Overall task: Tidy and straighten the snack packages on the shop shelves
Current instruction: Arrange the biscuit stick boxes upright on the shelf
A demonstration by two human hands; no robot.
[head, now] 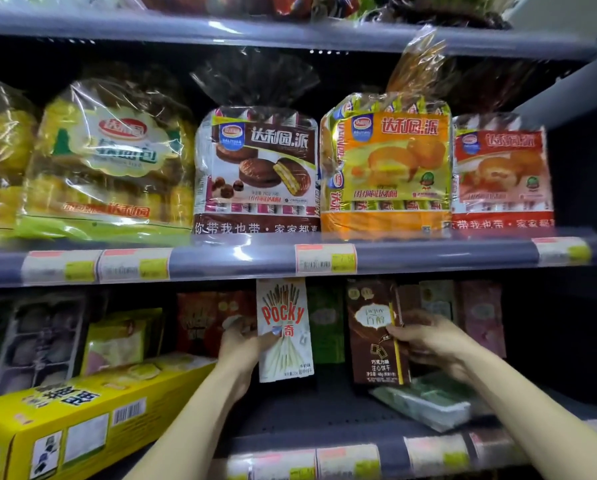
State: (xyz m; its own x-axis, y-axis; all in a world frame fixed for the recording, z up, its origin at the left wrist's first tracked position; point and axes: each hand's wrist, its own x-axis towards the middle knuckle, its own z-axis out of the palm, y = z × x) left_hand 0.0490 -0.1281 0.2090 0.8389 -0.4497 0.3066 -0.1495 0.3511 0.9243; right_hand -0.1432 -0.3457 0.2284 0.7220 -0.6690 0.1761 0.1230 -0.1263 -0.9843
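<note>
On the lower shelf my left hand (243, 344) grips the left edge of an upright white Pocky box (285, 327), thumb across its front. My right hand (428, 341) holds the right side of an upright brown chocolate biscuit box (373, 334). The two boxes stand apart, with a green box (326, 323) behind the gap. A red Pocky box (203, 320) stands behind my left hand. A pale green package (425, 403) lies flat on the shelf under my right wrist.
A long yellow carton (82, 420) lies tilted at the lower left, jutting past the shelf edge. Pink and dark boxes (477, 313) stand at the back right. The middle shelf (255, 258) carries big bags of cakes and bread in a row.
</note>
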